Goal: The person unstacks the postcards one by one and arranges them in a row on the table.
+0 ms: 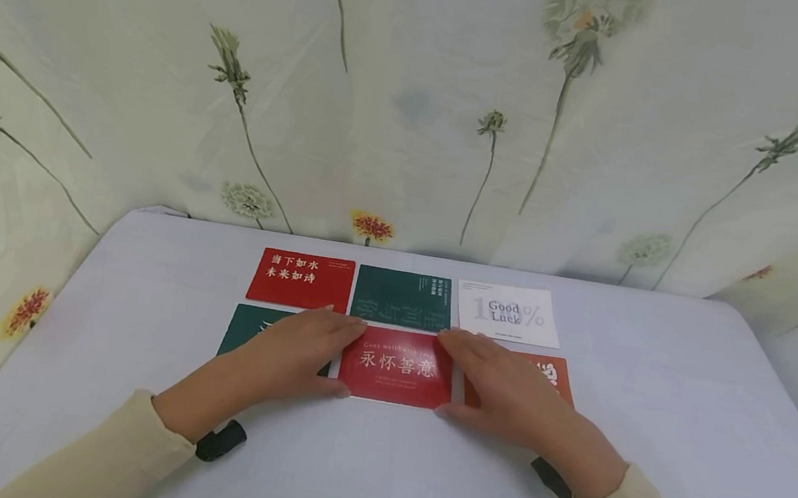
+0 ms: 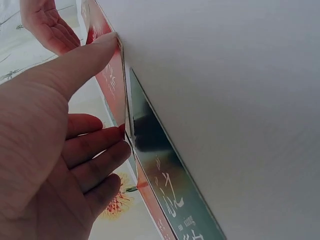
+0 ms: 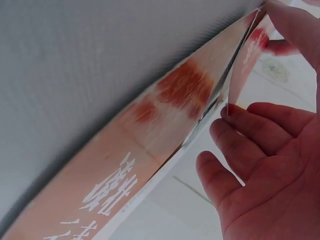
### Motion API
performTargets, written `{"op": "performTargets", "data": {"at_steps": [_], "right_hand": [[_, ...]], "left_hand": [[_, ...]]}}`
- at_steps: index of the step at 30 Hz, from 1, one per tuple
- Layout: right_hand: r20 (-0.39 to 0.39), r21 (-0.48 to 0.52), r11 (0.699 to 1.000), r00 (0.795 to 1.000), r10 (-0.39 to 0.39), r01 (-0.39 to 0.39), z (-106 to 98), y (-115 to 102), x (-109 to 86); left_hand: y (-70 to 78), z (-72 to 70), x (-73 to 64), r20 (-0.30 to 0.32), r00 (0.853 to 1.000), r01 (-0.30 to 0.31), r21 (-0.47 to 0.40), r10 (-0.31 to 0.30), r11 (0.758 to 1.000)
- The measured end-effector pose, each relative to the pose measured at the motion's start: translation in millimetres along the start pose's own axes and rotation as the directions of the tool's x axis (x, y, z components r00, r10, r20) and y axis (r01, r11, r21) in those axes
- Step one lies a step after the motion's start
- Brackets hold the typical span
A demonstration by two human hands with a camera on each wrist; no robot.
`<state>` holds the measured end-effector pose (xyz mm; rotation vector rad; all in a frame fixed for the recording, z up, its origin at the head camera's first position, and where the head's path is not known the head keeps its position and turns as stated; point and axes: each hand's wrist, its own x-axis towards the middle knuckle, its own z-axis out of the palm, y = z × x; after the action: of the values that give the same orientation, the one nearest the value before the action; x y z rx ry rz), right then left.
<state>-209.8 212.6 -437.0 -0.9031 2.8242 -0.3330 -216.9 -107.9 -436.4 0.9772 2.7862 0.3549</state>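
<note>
A red card (image 1: 396,366) with white Chinese characters lies in the middle of the front row. My left hand (image 1: 287,352) grips its left side, thumb at the near corner and fingertips at the far one. On its right side my right hand (image 1: 516,391) holds the card the same way. Beneath the left hand is a green card (image 1: 240,331), partly covered; an orange card (image 1: 558,373) is partly hidden under the right hand. The left wrist view shows the green card (image 2: 172,175) beside the fingers, and the right wrist view shows the orange card (image 3: 125,165).
Behind are a red card (image 1: 298,293), a dark green card (image 1: 397,292) and a white "Good Luck" card (image 1: 505,330), side by side. All lie on a white-covered table (image 1: 368,481). A curtain (image 1: 411,158) with dandelion prints hangs along the table's far edge.
</note>
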Motion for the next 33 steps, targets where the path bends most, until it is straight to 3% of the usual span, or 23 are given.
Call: {"op": "performTargets", "data": {"at_steps": [20,29,33], "right_hand": [[-0.02,0.029,1.0,1.0,0.006,-0.005,-7,-4,-8.5],[-0.037,0.024,1.0,0.999,0.014,-0.013,-12,-13,-18.4],[-0.033,0.036,0.999,0.999,0.024,-0.023,-13,-17,-25.3]], "left_hand": [[2.7,0.8,-5.1,-0.027,1.0,-0.011,-0.021,0.01,1.0],[12.1,-3.8,-16.1,-0.021,1.0,0.004,-0.018,-0.004,1.0],[16.1,-3.5,-23.6,-0.044,0.999,-0.02,-0.007,0.02,1.0]]}}
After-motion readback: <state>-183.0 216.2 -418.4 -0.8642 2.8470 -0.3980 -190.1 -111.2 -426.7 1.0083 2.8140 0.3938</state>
